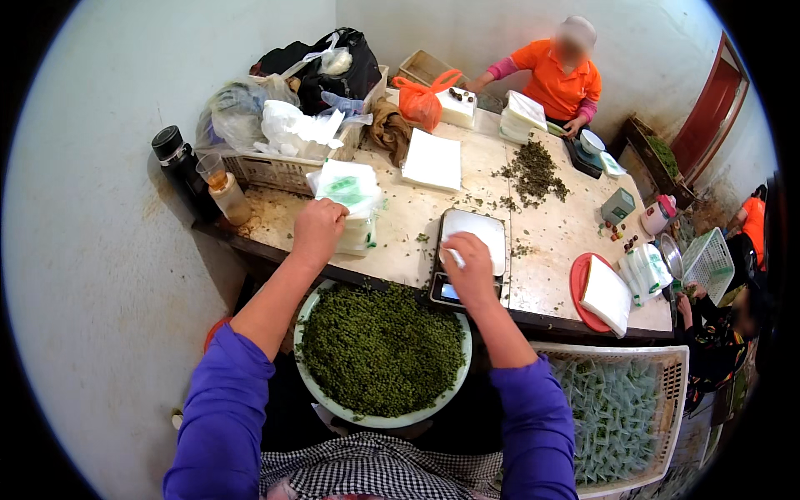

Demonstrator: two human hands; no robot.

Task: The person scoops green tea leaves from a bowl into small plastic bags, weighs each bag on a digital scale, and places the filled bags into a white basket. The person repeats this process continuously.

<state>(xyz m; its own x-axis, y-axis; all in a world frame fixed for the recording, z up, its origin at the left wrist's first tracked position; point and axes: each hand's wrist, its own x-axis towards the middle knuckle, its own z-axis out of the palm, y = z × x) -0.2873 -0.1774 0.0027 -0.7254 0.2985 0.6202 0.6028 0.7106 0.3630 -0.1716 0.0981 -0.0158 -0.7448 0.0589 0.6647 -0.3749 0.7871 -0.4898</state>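
My left hand [319, 227] is at the near edge of a stack of clear plastic bags with green print [352, 190], fingers pinched on the top bag. My right hand [468, 265] is closed over the near part of a digital scale [479, 229] with a white tray. A small white object [455, 257] shows between its fingers; its kind is hard to make out. Below the table edge, between my forearms, a pale round basin [302, 342] holds a heap of small green peppercorn-like berries [379, 350].
A crate [258, 169] of bags, a black flask [179, 167] and a plastic cup [229, 196] stand left. White sheet stacks [432, 160] and loose dark leaves [533, 175] lie on the table. A crate of filled packets [673, 392] is lower right. A person in orange [557, 79] sits opposite.
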